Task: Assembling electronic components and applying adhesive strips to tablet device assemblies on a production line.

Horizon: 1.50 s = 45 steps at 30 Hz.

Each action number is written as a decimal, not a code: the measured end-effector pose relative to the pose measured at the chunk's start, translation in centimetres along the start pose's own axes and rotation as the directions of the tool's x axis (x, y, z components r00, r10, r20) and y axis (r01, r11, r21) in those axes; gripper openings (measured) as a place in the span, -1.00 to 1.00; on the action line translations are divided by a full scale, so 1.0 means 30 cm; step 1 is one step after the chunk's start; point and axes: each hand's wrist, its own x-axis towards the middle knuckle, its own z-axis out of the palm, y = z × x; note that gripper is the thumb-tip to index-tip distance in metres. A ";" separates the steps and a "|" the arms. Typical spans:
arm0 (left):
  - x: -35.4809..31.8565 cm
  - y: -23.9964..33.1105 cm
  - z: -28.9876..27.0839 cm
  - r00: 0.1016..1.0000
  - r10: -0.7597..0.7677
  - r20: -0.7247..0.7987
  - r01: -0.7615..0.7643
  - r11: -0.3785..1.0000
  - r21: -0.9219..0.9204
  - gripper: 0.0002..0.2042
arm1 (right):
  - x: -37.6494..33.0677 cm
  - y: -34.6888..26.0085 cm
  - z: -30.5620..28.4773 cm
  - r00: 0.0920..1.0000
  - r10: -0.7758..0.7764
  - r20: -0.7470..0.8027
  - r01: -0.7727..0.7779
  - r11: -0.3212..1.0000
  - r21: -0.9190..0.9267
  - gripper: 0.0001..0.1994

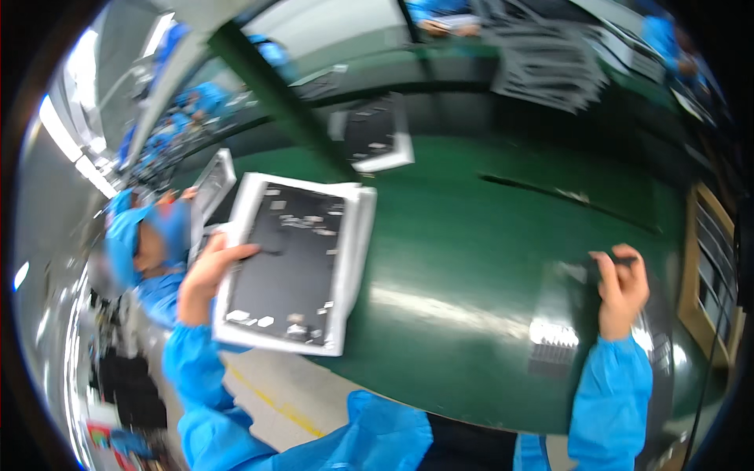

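Observation:
My left hand (206,273) grips the left edge of a flat black panel with a white border (290,271), its thumb lying over the front. Small white and silver pieces dot the panel, and a second white edge shows behind its right side. The panel is tilted above the green table's left edge. At the right, my right hand (622,290) is raised over the table with curled fingers; a small dark thing seems to be between them, too blurred to name. Beside this hand lies a clear sheet with a row of pale marks (554,337).
Another black panel with a white border (373,129) lies at the table's (440,235) far side. Grey frames (546,59) are piled at the back. A wooden-edged tray (691,275) stands far right. At the left, a person in blue (145,243) sits close, by another panel (212,184).

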 end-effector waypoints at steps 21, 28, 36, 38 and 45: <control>-0.256 0.126 0.826 0.711 0.685 0.157 -0.673 0.598 0.435 -0.57 | -0.032 -0.040 -0.214 0.922 0.124 0.366 -0.179 0.976 0.121 -0.74; -0.255 0.205 1.262 0.114 0.836 0.537 -0.961 0.230 -0.155 -0.52 | -0.067 -0.025 -0.207 0.903 0.135 0.408 -0.130 0.991 -0.040 -0.75; -0.222 0.183 1.308 0.114 0.820 0.561 -0.968 0.218 -0.123 -0.46 | -0.064 -0.034 -0.193 0.911 0.143 0.387 -0.125 0.990 -0.072 -0.75; -0.225 0.188 1.309 0.124 0.815 0.565 -0.962 0.238 -0.132 -0.44 | -0.058 -0.028 -0.205 0.887 0.128 0.443 -0.121 0.992 -0.045 -0.76; -0.225 0.193 1.311 0.136 0.825 0.548 -0.954 0.258 -0.152 -0.43 | -0.059 -0.031 -0.210 0.895 0.148 0.422 -0.131 0.989 -0.069 -0.76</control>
